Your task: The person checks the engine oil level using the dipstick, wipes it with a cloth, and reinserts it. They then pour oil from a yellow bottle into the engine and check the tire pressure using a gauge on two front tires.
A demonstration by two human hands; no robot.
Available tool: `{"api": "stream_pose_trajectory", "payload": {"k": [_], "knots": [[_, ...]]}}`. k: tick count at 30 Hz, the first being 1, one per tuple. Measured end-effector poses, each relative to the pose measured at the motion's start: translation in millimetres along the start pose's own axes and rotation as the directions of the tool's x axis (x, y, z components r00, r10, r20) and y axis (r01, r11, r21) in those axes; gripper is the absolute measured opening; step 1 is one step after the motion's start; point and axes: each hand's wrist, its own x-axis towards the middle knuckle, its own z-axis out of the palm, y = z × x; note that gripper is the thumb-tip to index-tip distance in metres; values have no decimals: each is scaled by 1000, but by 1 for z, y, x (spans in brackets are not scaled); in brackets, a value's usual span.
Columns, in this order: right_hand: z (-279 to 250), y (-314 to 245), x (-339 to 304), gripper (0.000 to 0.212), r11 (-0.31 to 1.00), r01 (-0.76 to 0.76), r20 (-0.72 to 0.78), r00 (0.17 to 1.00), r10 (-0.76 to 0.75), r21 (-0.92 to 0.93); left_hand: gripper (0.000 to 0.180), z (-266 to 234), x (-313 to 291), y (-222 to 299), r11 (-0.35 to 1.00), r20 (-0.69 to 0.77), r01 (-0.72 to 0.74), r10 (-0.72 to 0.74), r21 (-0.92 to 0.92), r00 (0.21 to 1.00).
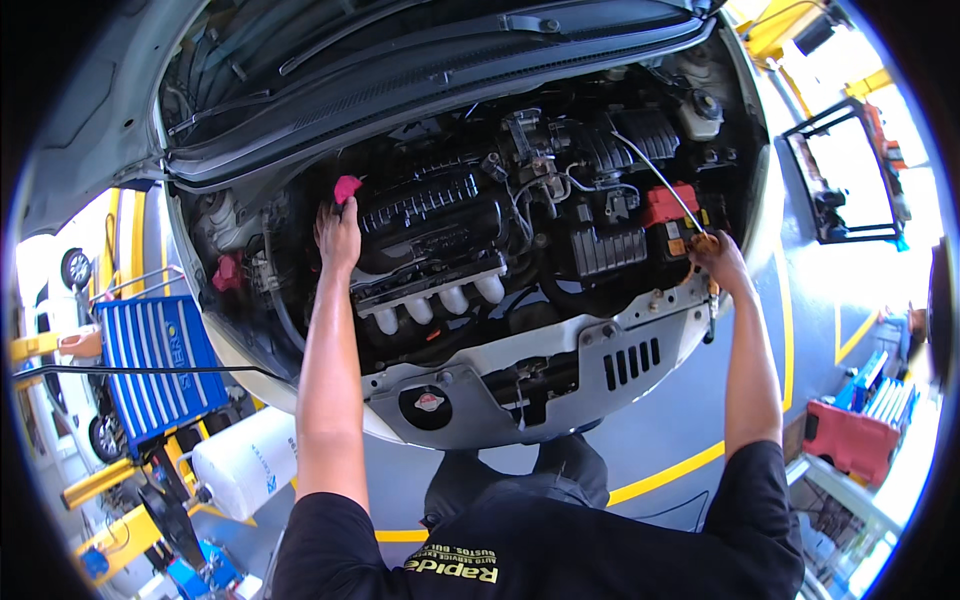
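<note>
Around the engine (432, 215), left grip (338, 238) seemingly pinches pink cloth (347, 187); right grip (722, 264) clasps a slim rod (657, 174).

Two hands (338, 238) (722, 265), one rod (668, 186), four silver pipes (454, 300)

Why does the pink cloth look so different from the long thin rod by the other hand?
The pink cloth is bright pink, but the rod looks silvery grey. The cloth is small and crumpled, while the rod is long, thin and nearly straight. The cloth is at the person's left hand; the rod slants away from the right hand. Both are beside one of the person's hands.
</note>
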Motion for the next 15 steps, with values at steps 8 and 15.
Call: {"api": "stream_pose_trajectory", "payload": {"k": [8, 15], "knots": [[-43, 49, -43, 34, 767, 57, -96, 995, 5, 640, 62, 55, 9, 100, 940, -133, -206, 249, 272, 959], [-52, -40, -118, 49, 697, -165, 221, 975, 9, 698, 63, 59, 6, 188, 894, 23, -422, 430, -150, 902]]}}
